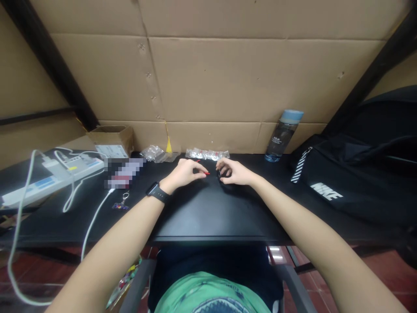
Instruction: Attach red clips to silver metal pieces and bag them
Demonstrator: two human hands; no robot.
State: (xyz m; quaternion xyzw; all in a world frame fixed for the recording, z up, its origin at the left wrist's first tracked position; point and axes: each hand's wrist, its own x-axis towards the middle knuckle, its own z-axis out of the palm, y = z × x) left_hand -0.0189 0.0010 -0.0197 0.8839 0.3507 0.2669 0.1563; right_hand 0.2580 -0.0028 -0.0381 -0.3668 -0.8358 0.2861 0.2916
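Over the middle of the black table (208,213), my left hand (186,174) pinches a small red piece (206,173) between thumb and fingertips; a bit of red also shows above its knuckles. A black watch is on that wrist. Just to the right, my right hand (233,172) has its fingers curled round a small dark round object (219,174), held at the fingertips. A narrow gap separates the two hands. Behind them lies a row of clear plastic packets (207,154). The exact shape of both held pieces is too small to tell.
A water bottle (282,135) stands at the back right, beside a black bag (355,174). On the left are a power strip (48,184) with white cables, an open cardboard box (112,141), a blurred-out phone (125,173), a keychain (121,204) and crumpled plastic (154,153).
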